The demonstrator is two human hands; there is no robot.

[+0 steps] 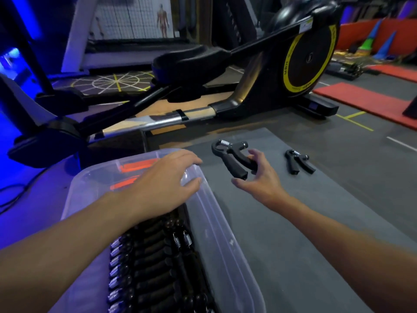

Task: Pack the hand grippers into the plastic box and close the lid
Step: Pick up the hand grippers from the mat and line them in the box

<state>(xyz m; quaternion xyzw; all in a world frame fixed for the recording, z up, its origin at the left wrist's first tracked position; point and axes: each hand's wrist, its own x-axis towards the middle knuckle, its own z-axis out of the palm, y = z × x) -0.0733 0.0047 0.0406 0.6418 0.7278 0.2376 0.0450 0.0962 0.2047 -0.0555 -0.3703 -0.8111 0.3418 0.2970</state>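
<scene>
Right hand seemingly hooks a handle of the hand gripper, spring end far, handles pointing near-right; left hand spread over plastic box.

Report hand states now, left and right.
Left hand: open, over the clear plastic box.
Right hand: fingers curled round handle of black spring hand gripper.

The right grip curls its fingers round one handle of a black gripper. A second gripper lies on the grey mat, well apart to the right. The left grip is spread flat over the far corner of the clear box. Rows of black grippers fill the box.
</scene>
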